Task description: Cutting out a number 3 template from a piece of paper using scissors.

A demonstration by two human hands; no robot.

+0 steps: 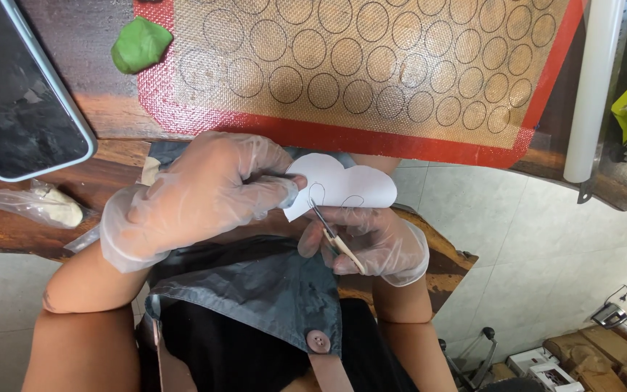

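Observation:
Both my hands wear thin clear gloves. My left hand (pixel 197 196) pinches the left edge of a white paper cutout (pixel 346 185) with rounded, cloud-like lobes and pencil outlines on it. My right hand (pixel 371 243) sits just below the paper and grips small scissors (pixel 332 236), whose blades point up into the paper's lower edge. Both hands hover over my lap, in front of the wooden table edge.
A red-bordered silicone baking mat (pixel 371 65) printed with circles lies on the wooden table. A green lump of dough (pixel 141 45) rests at its left corner. A phone (pixel 19 94), a plastic bag with pale dough (pixel 45 207) and a white rolling pin (pixel 593 87) are nearby.

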